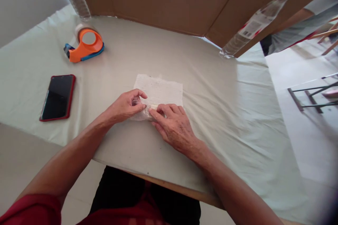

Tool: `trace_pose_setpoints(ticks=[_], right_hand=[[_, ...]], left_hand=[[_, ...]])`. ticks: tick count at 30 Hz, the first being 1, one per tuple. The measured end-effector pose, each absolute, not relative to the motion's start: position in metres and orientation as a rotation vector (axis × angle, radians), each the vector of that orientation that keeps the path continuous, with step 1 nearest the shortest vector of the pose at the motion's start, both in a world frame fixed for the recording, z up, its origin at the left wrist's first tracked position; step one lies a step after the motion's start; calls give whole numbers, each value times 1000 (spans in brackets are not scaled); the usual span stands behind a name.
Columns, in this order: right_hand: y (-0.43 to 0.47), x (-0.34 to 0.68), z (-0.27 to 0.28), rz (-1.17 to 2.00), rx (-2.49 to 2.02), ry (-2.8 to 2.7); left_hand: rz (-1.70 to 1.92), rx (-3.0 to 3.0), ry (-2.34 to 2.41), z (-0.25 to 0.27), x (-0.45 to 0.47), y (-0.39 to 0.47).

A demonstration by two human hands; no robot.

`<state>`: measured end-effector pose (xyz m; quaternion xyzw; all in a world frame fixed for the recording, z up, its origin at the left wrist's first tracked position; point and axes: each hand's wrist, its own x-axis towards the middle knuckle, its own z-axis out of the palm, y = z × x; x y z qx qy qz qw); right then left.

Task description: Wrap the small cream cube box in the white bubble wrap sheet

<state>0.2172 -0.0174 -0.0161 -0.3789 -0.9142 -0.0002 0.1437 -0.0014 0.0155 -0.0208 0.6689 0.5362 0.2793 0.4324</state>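
Observation:
A white sheet (pixel 163 89) with a textured surface lies flat near the front edge of the table. On its near edge rests a small bundle (pixel 145 114) in crinkled clear plastic; what is inside cannot be made out. My left hand (pixel 126 106) curves around the bundle's left end, its thumb on the plastic and its index finger raised apart from the thumb. From the right, my right hand (pixel 173 123) presses its thumb against the bundle, with the other fingers bent over the sheet. Both hands partly hide the plastic.
An orange and blue tape dispenser (pixel 86 47) and a red-cased phone (pixel 58 97) lie on the left of the cloth-covered table (pixel 224 119). Behind stands a brown cardboard panel (pixel 163 0), with water bottles (pixel 253 24) at both sides. A person's arm (pixel 297 19) shows at right.

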Motion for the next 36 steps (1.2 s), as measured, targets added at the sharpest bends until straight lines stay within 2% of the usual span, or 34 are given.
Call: trace_pose_setpoints(ticks=[8, 13, 20, 25, 36], right_hand=[[-16, 212, -15, -126, -1076, -2637], [-17, 211, -17, -187, -1055, -2642], [-12, 205, -11, -269, -1092, -2739], [-7, 202, -4, -282, -1075, -2817], [1, 200, 4, -105, -1069, -2900]], left_hand=[[429, 1917, 1694, -10, -1, 5], [480, 1739, 1864, 0, -23, -9], [416, 1133, 1782, 3, -26, -5], [410, 1060, 1788, 6, -7, 3], [661, 882, 1620, 17, 21, 4]])
